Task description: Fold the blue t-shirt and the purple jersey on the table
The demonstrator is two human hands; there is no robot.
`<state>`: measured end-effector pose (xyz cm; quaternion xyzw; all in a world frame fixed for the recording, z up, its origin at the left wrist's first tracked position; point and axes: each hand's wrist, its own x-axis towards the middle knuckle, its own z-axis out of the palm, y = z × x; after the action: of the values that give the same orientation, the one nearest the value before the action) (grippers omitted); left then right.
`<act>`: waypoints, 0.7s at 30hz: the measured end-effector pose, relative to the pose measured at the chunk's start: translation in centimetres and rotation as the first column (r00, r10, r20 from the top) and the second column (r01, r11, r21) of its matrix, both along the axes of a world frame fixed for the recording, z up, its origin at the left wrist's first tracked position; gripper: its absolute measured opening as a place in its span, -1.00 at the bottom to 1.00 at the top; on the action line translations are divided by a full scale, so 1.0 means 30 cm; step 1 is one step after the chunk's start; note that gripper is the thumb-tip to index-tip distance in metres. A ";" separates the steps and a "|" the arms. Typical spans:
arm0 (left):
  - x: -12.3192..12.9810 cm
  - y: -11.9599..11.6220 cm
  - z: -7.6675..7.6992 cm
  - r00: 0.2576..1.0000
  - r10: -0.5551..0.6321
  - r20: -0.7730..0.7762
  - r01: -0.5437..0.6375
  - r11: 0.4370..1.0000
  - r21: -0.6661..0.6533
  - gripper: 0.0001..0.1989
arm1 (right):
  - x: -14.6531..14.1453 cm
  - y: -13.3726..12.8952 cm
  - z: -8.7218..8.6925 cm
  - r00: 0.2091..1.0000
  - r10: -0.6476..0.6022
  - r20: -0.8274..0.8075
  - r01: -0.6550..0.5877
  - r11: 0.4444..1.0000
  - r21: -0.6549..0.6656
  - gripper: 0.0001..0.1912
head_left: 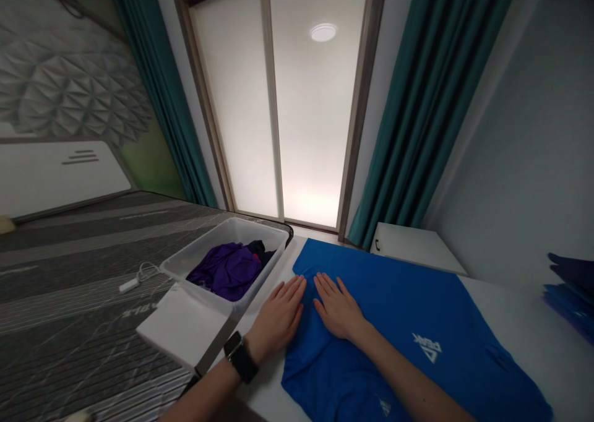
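A blue T-shirt point(394, 323) with a white PEAK logo lies spread flat on a white table point(520, 329). My right hand point(336, 305) rests palm down on the shirt, fingers spread, near its left edge. My left hand point(278, 318) lies flat beside it, with its fingertips at the shirt's edge and a black smartwatch point(239, 357) on the wrist. Neither hand holds anything. To the left of my hands stands a translucent plastic bin point(223, 236) holding a crumpled purple garment point(227, 272) and something dark behind it.
A grey striped mattress point(69, 286) lies left of the table, with a small white cable point(132, 284) on it. A stack of folded blue garments point(570, 292) sits at the right edge of view. A white cabinet point(417, 249) stands beyond the shirt, before a frosted door.
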<state>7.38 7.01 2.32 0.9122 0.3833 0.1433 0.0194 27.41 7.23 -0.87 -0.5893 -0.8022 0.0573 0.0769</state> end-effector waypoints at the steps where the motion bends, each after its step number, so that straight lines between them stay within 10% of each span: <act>1: 0.025 0.029 0.000 1.000 0.002 -0.015 -0.002 1.000 0.008 -0.49 | 0.000 0.000 -0.001 1.000 0.002 -0.001 -0.002 1.000 0.006 -0.35; 11: 0.088 0.162 -0.102 0.997 0.050 -0.052 -0.053 0.996 -0.072 -0.47 | 0.004 -0.002 -0.006 1.000 0.010 -0.022 -0.009 0.999 0.031 -0.35; 21: 0.089 0.148 -0.074 0.993 0.044 -0.105 -0.056 0.992 -0.112 -0.43 | 0.004 -0.030 0.036 1.000 -0.011 0.018 0.010 1.000 0.029 -0.33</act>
<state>10.05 11.46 0.11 0.9058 0.4143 0.0743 0.0487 27.52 6.33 0.22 -0.5929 -0.8004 0.0400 0.0785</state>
